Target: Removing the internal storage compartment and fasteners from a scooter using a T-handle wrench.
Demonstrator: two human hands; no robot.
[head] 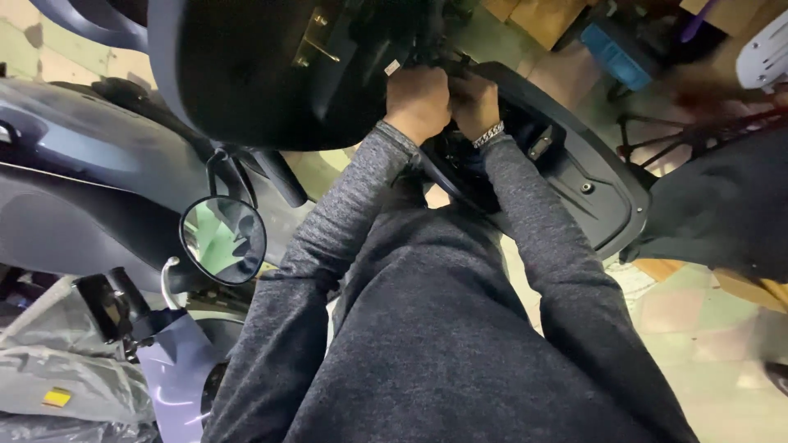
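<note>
Crowded workshop floor (706, 328); at top centre my left hand (417, 100) and right hand (474, 102) are closed tightly inside the scooter (566, 172), on something I cannot see. They could slip and hit sharp plastic edges.

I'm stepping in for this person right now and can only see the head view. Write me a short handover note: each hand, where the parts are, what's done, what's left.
Left hand: closed in a fist, pressed into the gap under the raised black seat of the scooter.
Right hand: closed beside it, the two touching, a bracelet on the wrist. What either grips is hidden.
Black body panel: below and right of the hands, on the scooter.
Round mirror: on a second scooter to the left.
Done: seat is up.
Left: cannot tell, since the work spot is dark and covered by the hands.
</note>
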